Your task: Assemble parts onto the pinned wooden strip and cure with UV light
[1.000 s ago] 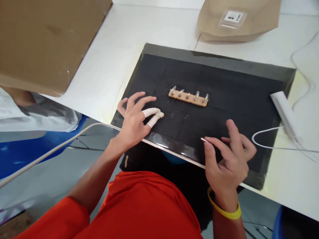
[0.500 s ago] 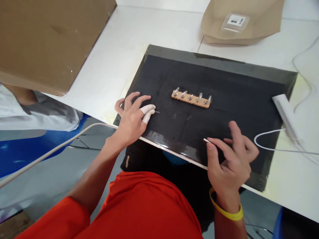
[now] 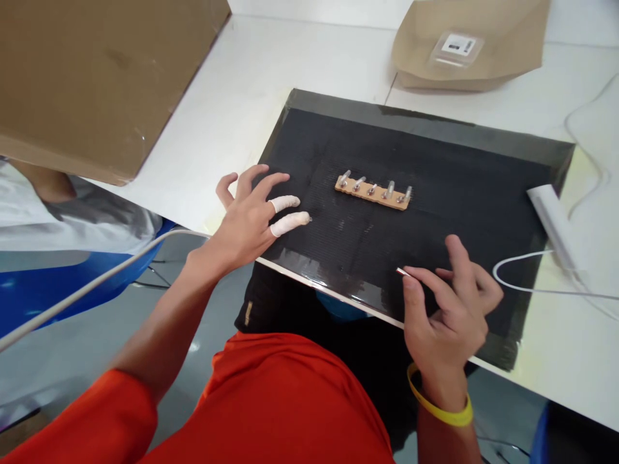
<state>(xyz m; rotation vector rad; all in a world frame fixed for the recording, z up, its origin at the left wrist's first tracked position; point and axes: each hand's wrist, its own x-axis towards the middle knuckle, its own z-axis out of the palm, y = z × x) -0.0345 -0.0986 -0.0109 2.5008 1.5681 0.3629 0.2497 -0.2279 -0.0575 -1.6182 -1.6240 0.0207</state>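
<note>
My left hand (image 3: 251, 216) hovers over the left side of a black ribbed mat (image 3: 309, 148), fingers spread. White finger cots cover its thumb and index finger, and these two are apart. A tiny clear bit (image 3: 310, 219) shows at the thumb's tip; whether it sticks there or lies on the mat I cannot tell. Between thumb and index finger, my right hand (image 3: 447, 316) pinches a small thin whitish piece with a dark reddish edge (image 3: 401, 272). Beyond both hands a narrow tan strip (image 3: 372, 193) lies on the mat, with several short clear tubes standing slanted on it.
A brown paper tray (image 3: 512, 55) holding a clear labelled box (image 3: 456, 48) stands at the back right. On the right edge lies a white power strip (image 3: 554, 222) with cables. A large cardboard box (image 3: 106, 77) fills the back left, with a person's sleeve (image 3: 72, 216) below it.
My left thumb and index finger have parted from a pinch near a small clear piece on the mat, and the hand has shifted slightly left. My right hand stays nearly still, keeping its piece.
</note>
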